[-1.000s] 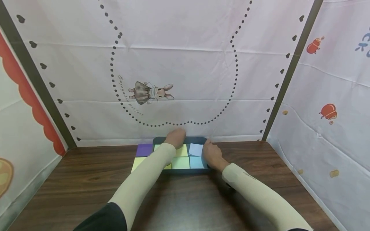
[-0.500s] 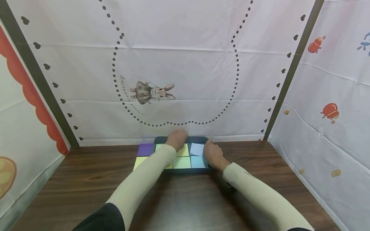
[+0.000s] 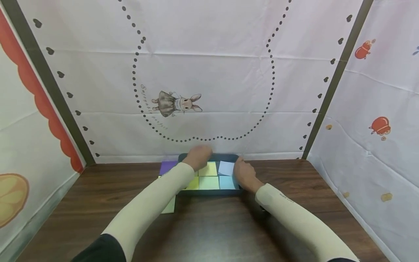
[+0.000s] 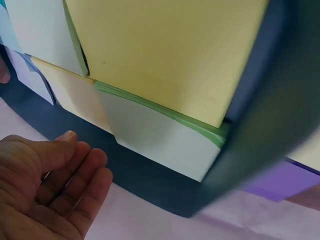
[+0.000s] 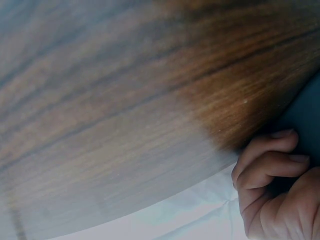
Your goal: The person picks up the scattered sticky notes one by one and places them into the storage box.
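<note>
Purple pad [image 3: 168, 167]: it lies on the table [image 3: 98, 203] at the far left, just beside the left rim of the tray, flat; a part of it shows also in the left wrist view [image 4: 280, 182].
Loose note [image 3: 169, 206]: a pale green sheet lies flat on the table, near side of the tray's left corner, partly under the left forearm.
Left hand [image 3: 198, 155]: it is over the far edge of the tray; in the left wrist view [image 4: 47, 187] the fingers [image 4: 82, 172] are relaxed, a little bent, and hold nothing; they are close to the dark rim and to the far pads.
Tray [image 3: 209, 193]: dark, flat, at the far middle of the table, close to the cloth backdrop [image 3: 209, 72]; it carries paper pads in rows.
Yellow pad [image 3: 209, 169]: in the far row of the tray, just right of the left hand.
Green pad [image 3: 208, 182]: in the near row, in front of the yellow pad, touching it.
Lilac pad [image 3: 226, 168]: in the far row at the right, a little turned, just beside the right hand.
Blue pad [image 3: 226, 182]: in the near row at the right, touching the green pad.
Right hand [image 3: 243, 173]: it is at the right edge of the tray; in the right wrist view [image 5: 280, 185] the fingers [image 5: 267, 165] are curled against the dark rim; I cannot tell if they hold it.
</note>
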### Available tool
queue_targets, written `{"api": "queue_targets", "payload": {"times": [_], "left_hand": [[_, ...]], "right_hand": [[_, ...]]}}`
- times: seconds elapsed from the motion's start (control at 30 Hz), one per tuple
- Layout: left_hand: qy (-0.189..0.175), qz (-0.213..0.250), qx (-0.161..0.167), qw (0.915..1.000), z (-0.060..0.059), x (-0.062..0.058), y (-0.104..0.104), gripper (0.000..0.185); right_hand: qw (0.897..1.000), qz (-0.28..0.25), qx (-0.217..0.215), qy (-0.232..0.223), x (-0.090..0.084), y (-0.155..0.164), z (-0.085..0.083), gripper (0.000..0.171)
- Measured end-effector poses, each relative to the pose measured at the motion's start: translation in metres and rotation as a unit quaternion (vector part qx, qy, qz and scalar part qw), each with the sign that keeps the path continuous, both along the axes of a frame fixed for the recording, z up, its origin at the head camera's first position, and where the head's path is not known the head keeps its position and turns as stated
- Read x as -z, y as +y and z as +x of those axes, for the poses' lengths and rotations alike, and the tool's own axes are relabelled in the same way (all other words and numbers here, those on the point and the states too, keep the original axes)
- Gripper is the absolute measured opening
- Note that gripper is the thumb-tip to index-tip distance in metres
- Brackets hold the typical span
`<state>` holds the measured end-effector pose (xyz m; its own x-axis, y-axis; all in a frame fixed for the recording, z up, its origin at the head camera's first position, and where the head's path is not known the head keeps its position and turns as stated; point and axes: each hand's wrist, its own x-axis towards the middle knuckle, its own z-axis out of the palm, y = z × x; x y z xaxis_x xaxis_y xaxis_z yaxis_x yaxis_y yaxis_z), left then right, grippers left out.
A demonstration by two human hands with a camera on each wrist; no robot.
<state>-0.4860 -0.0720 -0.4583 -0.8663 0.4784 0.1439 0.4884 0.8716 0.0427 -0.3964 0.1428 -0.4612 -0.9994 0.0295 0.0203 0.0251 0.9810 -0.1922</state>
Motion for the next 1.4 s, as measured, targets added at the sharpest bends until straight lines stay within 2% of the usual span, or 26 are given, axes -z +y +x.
{"api": "queue_targets", "payload": {"times": [0.13,0.17,0.2,0.23,0.27,0.3,0.4,0.43,0.5,0.57,0.63,0.7,0.73,0.87,0.97,1.0,1.13,1.2,1.23,1.4], "left_hand": [[-0.022,0.022,-0.013,0.9994,-0.001,-0.008,-0.012,0.018],[-0.023,0.031,-0.015,0.9991,0.001,-0.011,-0.016,0.014],[-0.023,0.041,-0.013,0.9988,0.008,-0.017,-0.020,0.011],[-0.022,0.054,-0.014,0.9982,0.001,-0.013,-0.026,0.009],[-0.023,0.063,-0.017,0.9976,0.003,-0.017,-0.030,0.006],[-0.025,0.074,-0.019,0.9967,0.003,-0.020,-0.035,0.006],[-0.032,0.095,-0.019,0.9948,0.005,-0.027,-0.050,0.014],[-0.037,0.104,-0.023,0.9936,-0.001,-0.026,-0.056,0.017],[-0.035,0.116,-0.019,0.9925,0.001,-0.030,-0.066,0.021],[-0.041,0.118,-0.022,0.9919,0.012,-0.042,-0.072,0.022],[-0.041,0.118,-0.024,0.9918,0.025,-0.054,-0.078,0.023],[-0.022,0.116,-0.017,0.9929,0.026,-0.053,-0.086,0.023],[-0.026,0.111,-0.025,0.9931,0.028,-0.054,-0.090,0.022],[-0.016,0.114,-0.039,0.9925,0.010,-0.032,-0.113,0.010],[-0.030,0.126,-0.055,0.9900,0.014,-0.027,-0.125,0.009],[-0.023,0.127,-0.052,0.9903,0.014,-0.023,-0.129,0.009],[-0.032,0.130,-0.066,0.9888,0.044,-0.035,-0.132,0.010],[-0.030,0.123,-0.073,0.9893,0.054,-0.035,-0.134,0.013],[-0.038,0.120,-0.083,0.9886,0.061,-0.039,-0.133,0.013],[-0.047,0.109,-0.091,0.9888,0.068,-0.027,-0.140,0.016]], "right_hand": [[1.000,0.007,0.000,-0.006,0.004,0.006,-0.008,0.035],[1.000,0.009,0.000,-0.007,0.005,0.007,-0.009,0.035],[1.000,0.010,0.001,-0.012,0.005,0.009,-0.011,0.036],[1.000,0.006,0.002,-0.015,0.006,0.010,-0.013,0.036],[1.000,0.004,0.003,-0.017,0.001,0.009,-0.009,0.035],[1.000,0.008,-0.001,-0.013,0.007,0.012,-0.015,0.035],[1.000,0.012,-0.008,-0.004,0.021,0.020,-0.028,0.035],[1.000,0.011,-0.010,-0.003,0.021,0.021,-0.029,0.036],[1.000,0.012,-0.014,-0.003,0.020,0.022,-0.029,0.037],[1.000,0.005,-0.012,-0.012,0.006,0.018,-0.018,0.038],[1.000,0.007,-0.011,-0.017,-0.001,0.015,-0.013,0.038],[1.000,0.009,-0.009,-0.017,-0.002,0.015,-0.010,0.038],[1.000,0.013,-0.010,-0.016,-0.002,0.015,-0.009,0.038],[1.000,0.003,-0.004,-0.019,-0.004,0.014,-0.005,0.039],[1.000,-0.005,-0.003,-0.021,-0.006,0.012,-0.002,0.039],[1.000,-0.006,-0.004,-0.020,-0.006,0.012,-0.002,0.039],[1.000,0.000,-0.007,-0.021,-0.003,0.010,-0.002,0.039],[1.000,0.001,-0.009,-0.021,-0.001,0.009,-0.005,0.039],[1.000,0.001,-0.009,-0.022,0.000,0.009,-0.007,0.039],[1.000,0.001,-0.008,-0.024,0.017,0.009,-0.023,0.037]]}}
